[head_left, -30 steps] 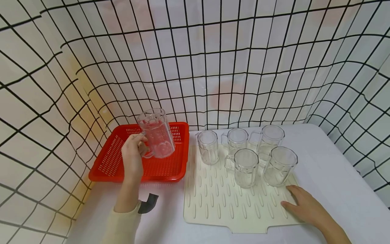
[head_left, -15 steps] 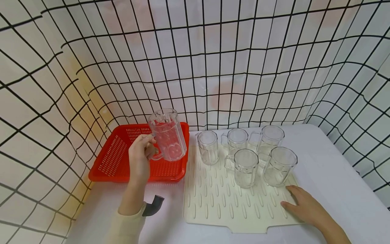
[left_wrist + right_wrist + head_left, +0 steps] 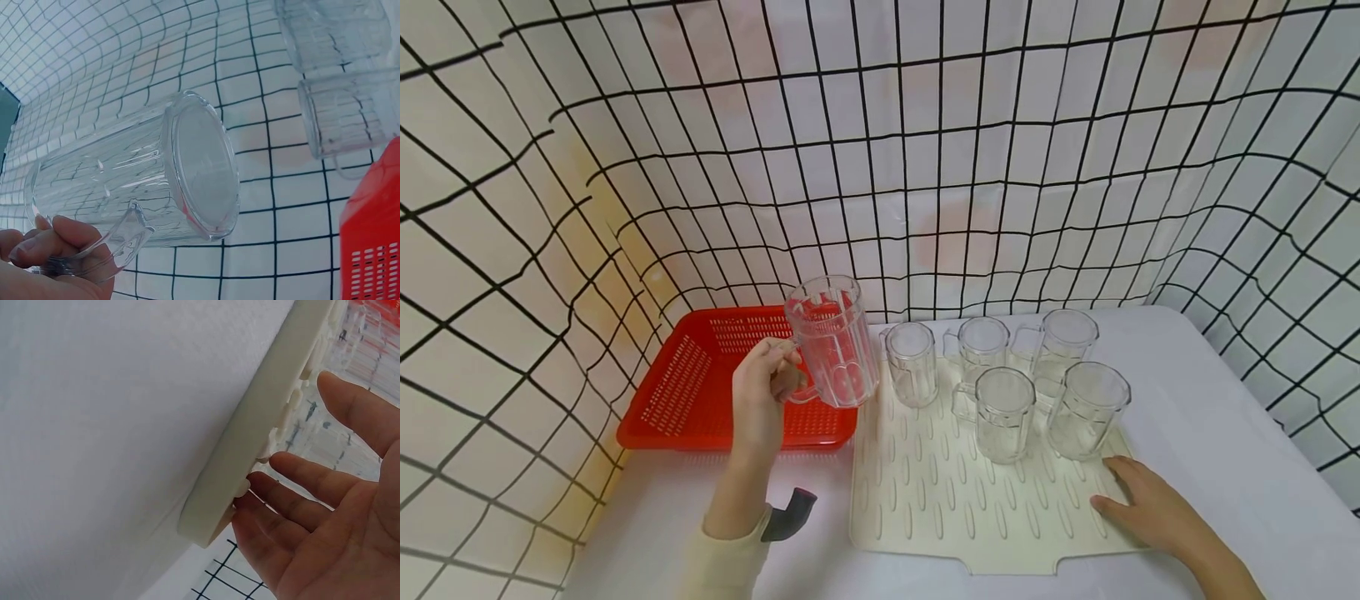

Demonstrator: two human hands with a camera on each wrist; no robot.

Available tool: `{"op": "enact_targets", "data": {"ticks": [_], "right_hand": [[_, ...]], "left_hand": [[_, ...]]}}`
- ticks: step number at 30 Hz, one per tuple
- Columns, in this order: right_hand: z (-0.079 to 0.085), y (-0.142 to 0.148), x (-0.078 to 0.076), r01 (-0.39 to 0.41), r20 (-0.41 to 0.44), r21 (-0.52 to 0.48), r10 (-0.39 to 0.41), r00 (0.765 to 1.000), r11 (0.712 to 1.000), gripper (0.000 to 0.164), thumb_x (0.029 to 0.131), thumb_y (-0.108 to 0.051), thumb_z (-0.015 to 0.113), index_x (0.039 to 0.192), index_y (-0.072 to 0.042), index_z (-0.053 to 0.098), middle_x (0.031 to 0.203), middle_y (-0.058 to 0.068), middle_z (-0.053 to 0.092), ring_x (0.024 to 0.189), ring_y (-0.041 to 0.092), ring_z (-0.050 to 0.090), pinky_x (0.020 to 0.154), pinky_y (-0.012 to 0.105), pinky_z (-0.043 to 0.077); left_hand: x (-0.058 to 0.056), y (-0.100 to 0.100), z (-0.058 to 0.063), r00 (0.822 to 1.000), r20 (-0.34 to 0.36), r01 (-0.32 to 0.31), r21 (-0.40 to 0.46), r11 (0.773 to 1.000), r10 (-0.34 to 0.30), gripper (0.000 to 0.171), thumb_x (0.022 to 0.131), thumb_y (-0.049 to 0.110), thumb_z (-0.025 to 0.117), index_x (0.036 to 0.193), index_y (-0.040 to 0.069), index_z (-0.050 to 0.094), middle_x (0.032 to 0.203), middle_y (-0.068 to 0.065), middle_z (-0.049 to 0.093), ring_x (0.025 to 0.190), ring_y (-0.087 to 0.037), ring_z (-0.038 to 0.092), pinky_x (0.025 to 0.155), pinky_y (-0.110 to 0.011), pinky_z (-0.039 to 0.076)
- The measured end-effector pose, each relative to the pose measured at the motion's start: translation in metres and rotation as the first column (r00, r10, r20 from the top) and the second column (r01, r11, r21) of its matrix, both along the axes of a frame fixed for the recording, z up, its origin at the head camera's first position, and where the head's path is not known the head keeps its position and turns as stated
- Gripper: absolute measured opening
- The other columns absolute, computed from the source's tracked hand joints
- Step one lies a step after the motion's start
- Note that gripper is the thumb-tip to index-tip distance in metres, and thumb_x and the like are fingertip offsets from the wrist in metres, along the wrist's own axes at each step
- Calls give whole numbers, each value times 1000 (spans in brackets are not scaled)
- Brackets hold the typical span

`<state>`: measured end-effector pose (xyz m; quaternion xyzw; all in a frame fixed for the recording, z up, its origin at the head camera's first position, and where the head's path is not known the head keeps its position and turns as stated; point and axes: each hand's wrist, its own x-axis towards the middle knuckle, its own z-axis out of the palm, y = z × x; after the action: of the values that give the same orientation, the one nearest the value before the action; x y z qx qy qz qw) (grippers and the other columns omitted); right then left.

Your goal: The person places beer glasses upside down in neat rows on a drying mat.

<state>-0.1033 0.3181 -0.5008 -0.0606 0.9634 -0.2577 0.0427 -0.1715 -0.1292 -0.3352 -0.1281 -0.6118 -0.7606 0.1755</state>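
My left hand (image 3: 763, 383) grips the handle of a clear mug (image 3: 835, 350), which hangs tilted in the air over the right end of the red basket (image 3: 647, 417). In the left wrist view, fingers curl round the handle of the same mug (image 3: 125, 175). Several similar clear mugs stand on the cream ribbed mat (image 3: 925, 508), the nearest being a mug (image 3: 912, 367) at the mat's back left. At the mat's right edge lies my right hand (image 3: 1150, 504), its fingers loosely extended. The right wrist view has those fingertips (image 3: 284, 459) at the edge of the mat (image 3: 250, 437).
A black wire grid (image 3: 925, 167) encloses the back and sides of the white table (image 3: 1195, 375). The mugs cluster on the back and right of the mat, with a front right mug (image 3: 1090, 408) close to my right hand. The basket adjoins the mat's left side.
My left hand has carried the mug rightward, from over the middle of the basket to its right rim near the mat. My right hand has stayed in place.
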Motion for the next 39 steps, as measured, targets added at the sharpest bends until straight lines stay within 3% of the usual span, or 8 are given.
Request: {"op": "enact_targets", "data": {"ticks": [6, 8, 12, 15, 20, 26, 32, 39], "right_hand": [[6, -4, 2, -11, 37, 51, 9, 999, 999, 76, 87, -38, 70, 126, 23, 45, 130, 47, 39, 119, 63, 37, 93, 70, 34], [12, -7, 4, -18, 43, 83, 14, 999, 996, 77, 87, -40, 70, 125, 22, 46, 129, 45, 41, 118, 61, 39, 93, 68, 36], [32, -18, 10, -19, 128, 112, 4, 992, 994, 74, 87, -46, 67, 123, 17, 52, 125, 37, 52, 117, 55, 46, 92, 64, 39], [46, -28, 14, -27, 200, 80, 10, 980, 996, 68, 88, -50, 66, 119, 10, 59, 121, 27, 59, 116, 50, 50, 91, 62, 41], [58, -40, 20, -51, 226, 11, 47, 973, 999, 62, 87, -48, 67, 119, 4, 62, 121, 20, 62, 117, 46, 52, 92, 61, 42], [63, -53, 25, -107, 215, -126, 132, 968, 986, 60, 89, -45, 66, 128, -1, 58, 122, 13, 62, 113, 37, 57, 86, 56, 48], [69, -72, 21, -197, 158, -288, 249, 956, 937, 53, 95, -39, 62, 132, -1, 55, 125, 8, 62, 109, 30, 60, 79, 42, 52], [74, -99, 13, -204, 10, -449, 233, 972, 870, 40, 98, -30, 59, 131, -7, 56, 120, 6, 64, 103, 16, 62, 77, 29, 53]], "left_hand": [[2, 3, -6, 999, -23, 41, -27, 999, -42, 26, 98, 15, 41, 78, 6, 56, 60, -1, 41, 51, -16, 31, 60, -22, 48], [3, 5, -9, 998, -25, 57, -36, 998, -58, 28, 98, 15, 41, 78, 1, 54, 59, -2, 40, 51, -17, 30, 60, -22, 48], [5, 8, -14, 994, -39, 99, -43, 994, -100, 26, 98, 14, 40, 79, 3, 53, 59, -3, 38, 51, -19, 30, 59, -23, 47], [7, 10, -18, 991, -51, 124, -41, 991, -126, 25, 98, 12, 38, 79, 3, 52, 59, -4, 36, 51, -15, 32, 59, -23, 46], [10, 15, -24, 989, -46, 140, -45, 989, -142, 28, 98, 11, 37, 81, -10, 46, 59, -4, 37, 51, -16, 34, 59, -24, 48], [12, 23, -32, 985, -10, 173, -27, 985, -173, 26, 96, 8, 35, 79, -9, 45, 60, -4, 41, 52, -19, 34, 59, -23, 49], [15, 30, -42, 978, 10, 208, -14, 978, -208, 25, 95, 7, 35, 78, -11, 43, 58, -4, 40, 50, -18, 33, 58, -22, 47], [17, 39, -54, 964, 29, 263, -10, 965, -263, 26, 92, 6, 36, 80, -14, 44, 58, -7, 40, 51, -11, 38, 50, -19, 40]]}}
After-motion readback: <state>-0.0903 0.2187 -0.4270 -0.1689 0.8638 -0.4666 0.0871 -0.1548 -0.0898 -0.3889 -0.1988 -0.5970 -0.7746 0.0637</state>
